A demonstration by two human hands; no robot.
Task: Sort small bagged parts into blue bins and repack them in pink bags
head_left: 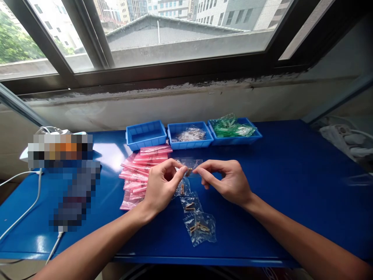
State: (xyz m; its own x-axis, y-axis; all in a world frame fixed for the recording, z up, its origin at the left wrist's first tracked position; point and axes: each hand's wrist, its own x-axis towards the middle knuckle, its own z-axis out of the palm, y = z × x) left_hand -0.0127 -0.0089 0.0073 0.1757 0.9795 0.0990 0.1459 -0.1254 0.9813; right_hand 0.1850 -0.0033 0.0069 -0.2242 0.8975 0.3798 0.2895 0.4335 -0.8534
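Note:
My left hand and my right hand meet over the blue table, both pinching a small clear plastic bag with a tiny brass part in it. Below the hands lie more clear bags holding brass parts, in a row toward the front edge. A spread of pink bags lies just left of my left hand.
Three blue bins stand at the back: an empty one, one with clear bags, one with green bags. A blurred object and white cables occupy the left. A window sill rises behind.

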